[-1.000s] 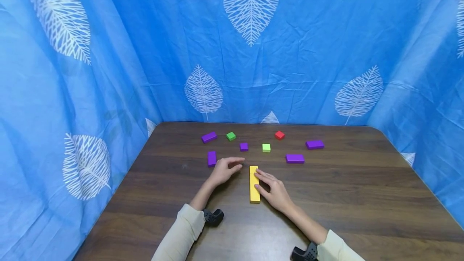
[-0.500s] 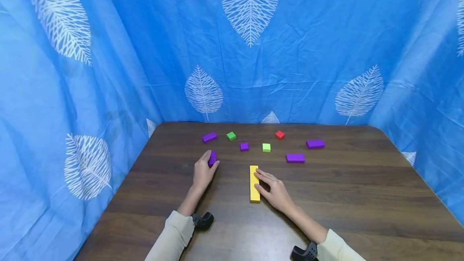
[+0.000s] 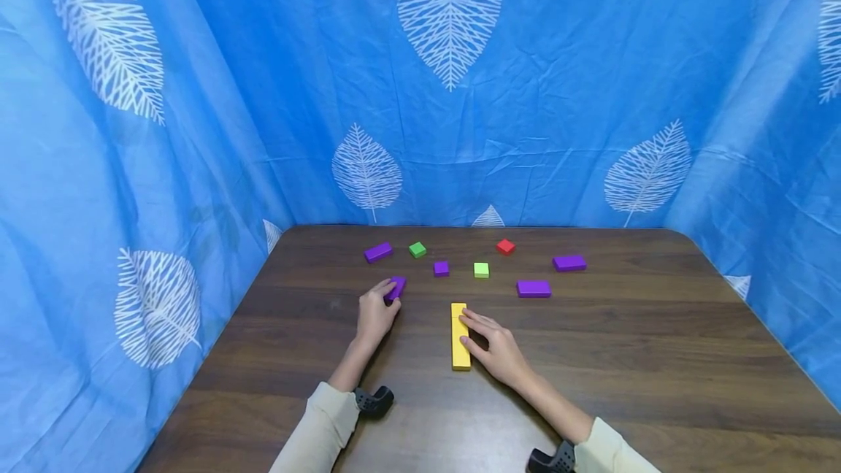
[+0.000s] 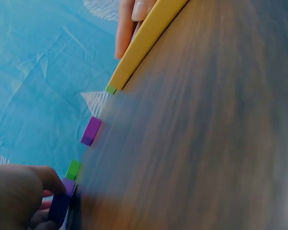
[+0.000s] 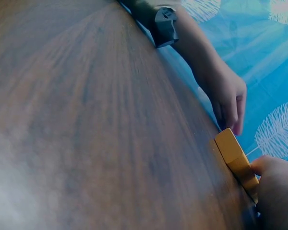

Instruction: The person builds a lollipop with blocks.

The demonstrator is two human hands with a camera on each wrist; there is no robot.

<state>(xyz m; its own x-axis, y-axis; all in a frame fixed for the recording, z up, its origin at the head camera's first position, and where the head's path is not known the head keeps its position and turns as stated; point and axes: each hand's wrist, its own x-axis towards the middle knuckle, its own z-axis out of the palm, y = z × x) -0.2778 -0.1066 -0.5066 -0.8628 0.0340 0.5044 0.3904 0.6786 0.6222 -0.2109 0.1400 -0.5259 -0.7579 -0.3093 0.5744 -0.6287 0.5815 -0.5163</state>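
In the head view my left hand [image 3: 376, 314] pinches a purple block [image 3: 397, 287] between thumb and fingers, low over the table or on it. Close up in the left wrist view, the same block [image 4: 60, 209] looks dark and partly covered by the fingers. My right hand [image 3: 502, 353] rests against the right side of a line of yellow blocks [image 3: 461, 349], thumb and fingertips touching it without wrapping round. A seam crosses the yellow line near its far end. The right wrist view shows the thumb against the yellow blocks [image 5: 228, 143].
Beyond the hands lie a purple block [image 3: 378, 252], a green block [image 3: 417, 250], a small purple block [image 3: 441, 269], a light green block [image 3: 482, 270] and a red block [image 3: 505, 247]. Two purple blocks [image 3: 534, 289] lie to the right. A blue curtain [image 3: 565, 79] borders the table.
My left hand has gone left from beside the yellow line to the purple block, taken hold of it and shifted it slightly right, tilting it. My right hand stays put.
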